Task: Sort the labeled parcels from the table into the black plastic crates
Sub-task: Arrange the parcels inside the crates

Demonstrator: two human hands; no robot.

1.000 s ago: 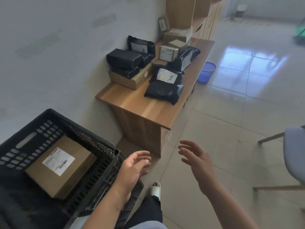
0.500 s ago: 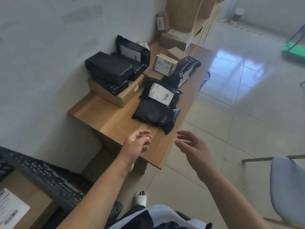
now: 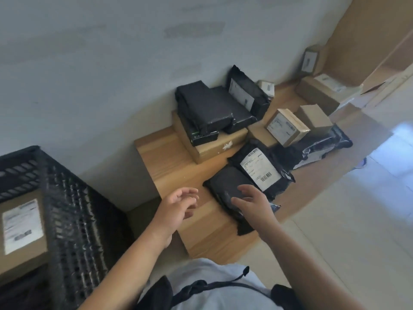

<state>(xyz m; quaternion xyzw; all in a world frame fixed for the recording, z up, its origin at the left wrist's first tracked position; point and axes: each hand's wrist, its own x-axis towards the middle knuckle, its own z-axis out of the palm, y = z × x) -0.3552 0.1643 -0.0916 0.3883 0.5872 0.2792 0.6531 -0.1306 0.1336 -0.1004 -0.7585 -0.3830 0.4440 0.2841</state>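
Right hand (image 3: 250, 203), fingers spread and gripping nothing, hovers over the nearest black parcel (image 3: 225, 186) at the front of the table (image 3: 161, 162), while the left hand (image 3: 178, 205) hangs loosely curled and empty beside it. Judging by this, the step is picking the next parcel; next comes closing both hands on it and carrying it left of the table to the crate (image 3: 73, 211), which already holds a labeled box (image 3: 22, 231).

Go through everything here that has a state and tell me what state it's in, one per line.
Left hand: open, empty, over the table edge.
Right hand: open, over the nearest black mailer.
Nearest black mailer: flat on the table, no label showing.
Labeled black mailer: label up.
Black crate: holds one labeled box.
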